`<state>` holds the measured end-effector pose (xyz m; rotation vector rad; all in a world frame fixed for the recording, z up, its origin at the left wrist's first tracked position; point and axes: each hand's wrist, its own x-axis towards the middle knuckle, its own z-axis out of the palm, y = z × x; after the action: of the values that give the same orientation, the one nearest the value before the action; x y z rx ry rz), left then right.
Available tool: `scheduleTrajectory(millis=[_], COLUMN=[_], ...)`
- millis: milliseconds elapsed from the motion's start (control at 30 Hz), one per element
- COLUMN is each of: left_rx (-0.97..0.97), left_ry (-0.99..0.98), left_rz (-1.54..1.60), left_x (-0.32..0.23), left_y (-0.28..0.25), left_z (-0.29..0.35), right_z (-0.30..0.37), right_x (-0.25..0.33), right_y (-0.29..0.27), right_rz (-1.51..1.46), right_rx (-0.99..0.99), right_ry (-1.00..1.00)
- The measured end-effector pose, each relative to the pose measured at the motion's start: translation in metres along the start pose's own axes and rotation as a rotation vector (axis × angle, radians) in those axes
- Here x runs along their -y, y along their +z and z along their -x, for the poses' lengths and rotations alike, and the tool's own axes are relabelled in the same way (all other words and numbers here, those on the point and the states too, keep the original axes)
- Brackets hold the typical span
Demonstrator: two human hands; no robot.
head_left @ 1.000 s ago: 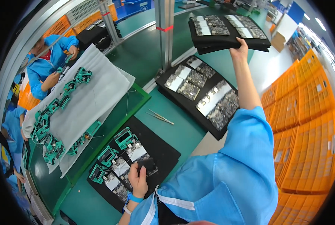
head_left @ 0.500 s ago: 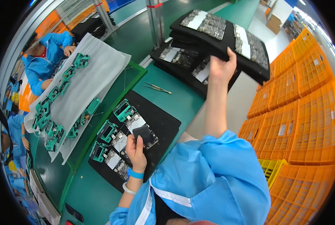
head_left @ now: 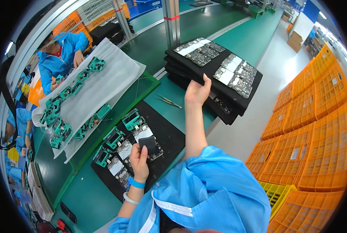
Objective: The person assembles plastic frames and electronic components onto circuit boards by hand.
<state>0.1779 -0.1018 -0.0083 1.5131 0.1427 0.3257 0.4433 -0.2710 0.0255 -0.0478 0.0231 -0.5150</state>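
My left hand (head_left: pixel 139 160) pinches a flat, dark rectangular piece (head_left: pixel 148 144) above a black foam sheet (head_left: pixel 169 135). On that sheet lie several circuit boards (head_left: pixel 123 149) with white areas, and green frames (head_left: pixel 113 136) joined along their far left side. My right hand (head_left: pixel 196 92) grips the near edge of another black foam sheet (head_left: pixel 209 72), thumb on top and fingers hidden below. This sheet bears two groups of circuit boards (head_left: pixel 235 74) and rests on a stack of similar sheets (head_left: pixel 219 106). Tweezers (head_left: pixel 168 101) lie on the green bench between the hands.
A white foam-covered rack (head_left: pixel 103 64) with several green frames (head_left: pixel 66 92) stands at left. Behind it a person in blue (head_left: pixel 60 58) works. Orange crates (head_left: pixel 286 139) are stacked at right, a yellow crate (head_left: pixel 275 194) among them. A phone (head_left: pixel 68 213) lies at lower left.
My right hand has moved left and lower with the top foam sheet, which now sits more squarely over the stack. My left hand still holds the dark piece. The whole view has shifted slightly.
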Motion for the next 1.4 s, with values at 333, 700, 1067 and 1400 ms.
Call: scheduleTrajectory(millis=[333, 700, 1067, 1400], left_rx=[-0.127, -0.532, 0.107, -0.225], left_ry=[0.278, 0.019, 0.074, 0.285], left_rz=[-0.230, -0.262, -0.974, -0.656], left_x=[-0.056, -0.103, -0.061, -0.080], left_y=[-0.007, -0.103, -0.147, -0.129], left_z=[0.031, 0.122, -0.025, 0.001], right_z=[0.049, 0.095, 0.111, 0.131], right_x=[0.023, 0.055, -0.065, -0.092], right_y=[-0.006, 0.004, -0.013, 0.015], right_rz=[0.527, 1.551, 1.474, 1.324], right_rx=[0.106, 1.369, 1.957, 1.952], right_ry=[0.437, 0.336, 0.371, 0.386])
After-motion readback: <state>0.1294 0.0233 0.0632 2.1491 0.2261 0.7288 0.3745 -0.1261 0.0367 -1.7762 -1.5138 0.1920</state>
